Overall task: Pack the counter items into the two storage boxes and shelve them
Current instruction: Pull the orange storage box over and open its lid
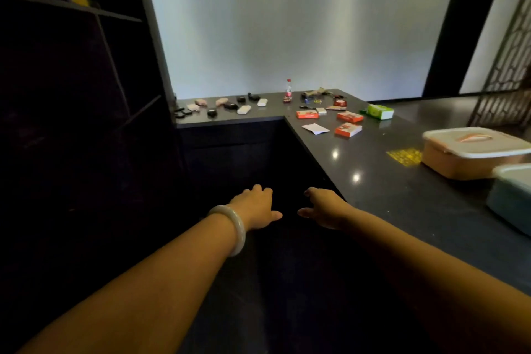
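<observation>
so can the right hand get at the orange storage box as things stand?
Probably yes. The right hand is open and holds nothing, and the counter between it and the orange storage box lies bare. The box's lid is on, so it would need opening first.

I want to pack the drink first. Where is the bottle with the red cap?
In the head view the bottle stands upright at the far back of the counter, near the wall, right of the small dark cases.

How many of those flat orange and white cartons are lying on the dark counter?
3: one flat orange and white carton at the inner corner of the dark counter, one to its right, one nearer the camera. Others may hide in the far clutter.
</observation>
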A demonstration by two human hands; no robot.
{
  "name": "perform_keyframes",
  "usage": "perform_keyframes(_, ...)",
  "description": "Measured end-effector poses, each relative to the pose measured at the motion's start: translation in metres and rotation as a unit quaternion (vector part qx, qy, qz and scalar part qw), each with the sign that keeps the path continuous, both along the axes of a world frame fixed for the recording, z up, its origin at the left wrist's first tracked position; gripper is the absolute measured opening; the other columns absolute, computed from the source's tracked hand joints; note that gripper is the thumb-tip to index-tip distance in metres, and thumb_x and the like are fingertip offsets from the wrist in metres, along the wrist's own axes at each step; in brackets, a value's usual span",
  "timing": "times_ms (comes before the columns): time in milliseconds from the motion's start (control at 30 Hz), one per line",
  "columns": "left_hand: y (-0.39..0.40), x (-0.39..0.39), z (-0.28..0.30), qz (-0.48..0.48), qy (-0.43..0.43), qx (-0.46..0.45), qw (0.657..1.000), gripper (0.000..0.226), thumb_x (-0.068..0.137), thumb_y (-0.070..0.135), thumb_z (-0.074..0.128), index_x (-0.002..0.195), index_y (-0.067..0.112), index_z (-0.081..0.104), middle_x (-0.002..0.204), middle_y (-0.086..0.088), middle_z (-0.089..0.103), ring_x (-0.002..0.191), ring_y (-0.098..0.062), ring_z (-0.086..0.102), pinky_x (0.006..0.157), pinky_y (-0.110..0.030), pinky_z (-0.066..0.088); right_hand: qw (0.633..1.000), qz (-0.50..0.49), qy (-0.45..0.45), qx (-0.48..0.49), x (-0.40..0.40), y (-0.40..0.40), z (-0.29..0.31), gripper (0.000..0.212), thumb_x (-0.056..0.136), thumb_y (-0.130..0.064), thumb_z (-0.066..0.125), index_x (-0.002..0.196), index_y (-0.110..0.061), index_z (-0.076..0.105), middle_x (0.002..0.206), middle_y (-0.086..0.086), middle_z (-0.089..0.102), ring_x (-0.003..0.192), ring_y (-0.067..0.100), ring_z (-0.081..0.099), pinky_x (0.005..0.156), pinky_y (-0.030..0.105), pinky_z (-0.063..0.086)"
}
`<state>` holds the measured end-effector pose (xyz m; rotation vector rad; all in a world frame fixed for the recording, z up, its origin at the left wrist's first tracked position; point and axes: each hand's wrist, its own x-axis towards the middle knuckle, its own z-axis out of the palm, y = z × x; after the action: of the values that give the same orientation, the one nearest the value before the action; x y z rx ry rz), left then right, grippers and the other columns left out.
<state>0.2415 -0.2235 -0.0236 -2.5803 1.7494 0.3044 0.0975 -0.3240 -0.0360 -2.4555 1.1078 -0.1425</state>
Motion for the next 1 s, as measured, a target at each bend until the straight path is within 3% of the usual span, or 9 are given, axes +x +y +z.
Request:
perform_keyframes(167, -0.077, 0.033, -0.017, -0.049, 0.010, 0.024, 0.998, 0.068, 0.093, 0.050, 0.052, 0.146, 0.014, 0.030, 0.145, -0.012, 0.035, 0.127, -0.033, 0.043, 0.100, -0.045, 0.045, 0.999, -0.040, 0.021, 0.026, 0.020, -0.072, -0.016, 0.060, 0.089, -0.030, 0.065, 0.138, -0.008, 0.040, 0.139, 0.011, 0.047, 0.124, 0.025, 0.049, 0.098, 0.030, 0.042)
perform_keyframes(400, -0.218, 0.069, -0.028, -0.089, 0.011, 0.017, 0.996, 0.069, 0.093, 0.050, 0.053, 0.147, 0.014, 0.029, 0.147, -0.012, 0.033, 0.129, -0.033, 0.041, 0.100, -0.045, 0.045, 0.996, -0.062, 0.061, 0.033, 0.050, -0.209, -0.038, 0.051, 0.087, -0.029, 0.067, 0.130, -0.008, 0.049, 0.130, 0.010, 0.055, 0.116, 0.025, 0.054, 0.081, 0.023, 0.038)
perform_keyframes(633, -0.366, 0.082, -0.031, -0.149, -0.022, 0.050, 0.987, 0.068, 0.090, 0.048, 0.058, 0.143, 0.013, 0.033, 0.142, -0.012, 0.036, 0.125, -0.034, 0.042, 0.098, -0.049, 0.044, 0.988, -0.104, 0.111, 0.038, 0.060, -0.340, -0.048, 0.058, 0.086, -0.032, 0.069, 0.133, -0.005, 0.047, 0.133, 0.012, 0.054, 0.118, 0.027, 0.053, 0.095, 0.033, 0.044)
perform_keyframes(867, -0.480, 0.084, -0.048, -0.244, -0.036, 0.057, 0.968, 0.069, 0.086, 0.047, 0.065, 0.139, 0.012, 0.036, 0.137, -0.013, 0.039, 0.124, -0.037, 0.044, 0.098, -0.048, 0.042, 0.973, -0.185, 0.124, 0.054, 0.042, -0.423, -0.063, 0.050, 0.084, -0.025, 0.072, 0.126, -0.004, 0.056, 0.128, 0.013, 0.059, 0.116, 0.026, 0.056, 0.095, 0.033, 0.045)
perform_keyframes(1000, -0.549, 0.084, -0.053, -0.321, -0.037, 0.048, 0.945, 0.068, 0.087, 0.045, 0.064, 0.139, 0.012, 0.036, 0.137, -0.012, 0.039, 0.125, -0.036, 0.043, 0.098, -0.047, 0.041, 0.952, -0.273, 0.116, 0.075, 0.033, -0.462, -0.071, 0.054, 0.084, -0.026, 0.071, 0.130, -0.007, 0.049, 0.127, 0.011, 0.057, 0.113, 0.024, 0.057, 0.091, 0.032, 0.047)
